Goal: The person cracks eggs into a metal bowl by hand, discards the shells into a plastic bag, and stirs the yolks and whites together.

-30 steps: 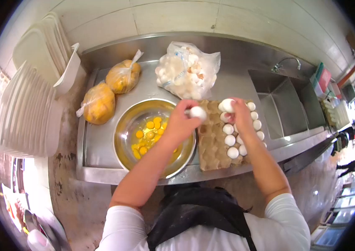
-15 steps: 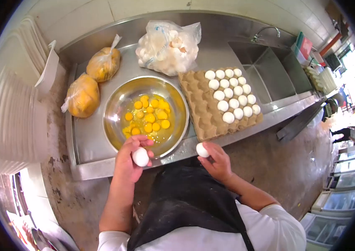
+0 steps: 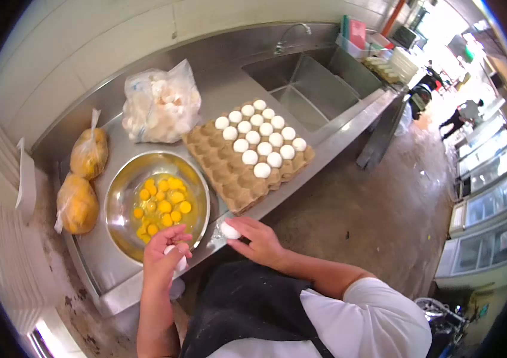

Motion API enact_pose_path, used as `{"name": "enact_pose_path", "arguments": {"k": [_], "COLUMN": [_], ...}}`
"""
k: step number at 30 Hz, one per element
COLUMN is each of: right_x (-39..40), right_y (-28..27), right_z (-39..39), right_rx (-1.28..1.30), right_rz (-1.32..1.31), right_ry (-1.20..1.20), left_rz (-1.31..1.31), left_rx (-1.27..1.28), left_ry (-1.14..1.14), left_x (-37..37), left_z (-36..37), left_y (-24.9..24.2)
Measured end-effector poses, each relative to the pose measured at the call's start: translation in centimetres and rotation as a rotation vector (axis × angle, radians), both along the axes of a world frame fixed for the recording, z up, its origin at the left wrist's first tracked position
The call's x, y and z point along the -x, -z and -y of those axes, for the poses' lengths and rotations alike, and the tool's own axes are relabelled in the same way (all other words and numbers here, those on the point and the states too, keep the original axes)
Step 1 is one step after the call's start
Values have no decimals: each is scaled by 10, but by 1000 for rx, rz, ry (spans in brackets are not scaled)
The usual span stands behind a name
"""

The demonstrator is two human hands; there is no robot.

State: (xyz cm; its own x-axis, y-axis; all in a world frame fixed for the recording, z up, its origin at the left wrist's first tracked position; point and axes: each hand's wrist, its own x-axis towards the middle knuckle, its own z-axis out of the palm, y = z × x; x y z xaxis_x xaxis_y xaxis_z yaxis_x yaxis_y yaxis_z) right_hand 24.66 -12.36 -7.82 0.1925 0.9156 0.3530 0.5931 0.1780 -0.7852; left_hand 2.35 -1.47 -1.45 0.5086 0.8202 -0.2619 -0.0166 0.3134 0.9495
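Observation:
My left hand (image 3: 165,255) holds a white egg (image 3: 175,258) at the near rim of a steel bowl (image 3: 116,194). Several yellow yolks (image 3: 164,206) lie in clear egg white inside the bowl. To the right, my right hand (image 3: 256,240) grips another white egg (image 3: 230,230) between thumb and fingers, over the counter's front edge. Beyond it is a brown cardboard egg tray (image 3: 223,182), with white eggs filling its right part and bare hollows on its left. A clear plastic bag (image 3: 161,104) of eggshells sits behind the bowl.
Two tied bags of yellow contents (image 3: 89,153) (image 3: 78,204) lie left of the bowl. A steel sink (image 3: 307,89) with a tap (image 3: 292,37) is at the back right. White stacked trays (image 3: 2,238) stand at far left. A person (image 3: 463,116) is far off at right.
The view has turned, so the counter and its objects appear shifted left and tilted. My left hand's fingers now cover more of its egg. Both hands still hold their eggs.

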Motion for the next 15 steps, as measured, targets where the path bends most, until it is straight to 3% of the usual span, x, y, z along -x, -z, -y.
{"name": "enact_pose_path", "arguments": {"k": [1, 3, 5, 9, 15], "right_x": [9, 19, 33, 50, 66], "right_y": [-15, -28, -37, -46, -48], "right_z": [-4, -18, -36, -61, -82], "right_rx": [52, 153, 448, 513, 550], "right_rz": [-178, -240, -905, -964, -941], "right_ry": [-13, -75, -239, -322, -338], "left_rz": [8, -110, -201, -303, -427], "left_rx": [-3, -371, -431, -651, -710], "left_ry": [15, 74, 92, 82, -54], "left_x": [-2, -4, -6, 0, 5], "left_z": [-2, -5, -9, -18, -18], "left_y": [3, 9, 1, -5, -14]}}
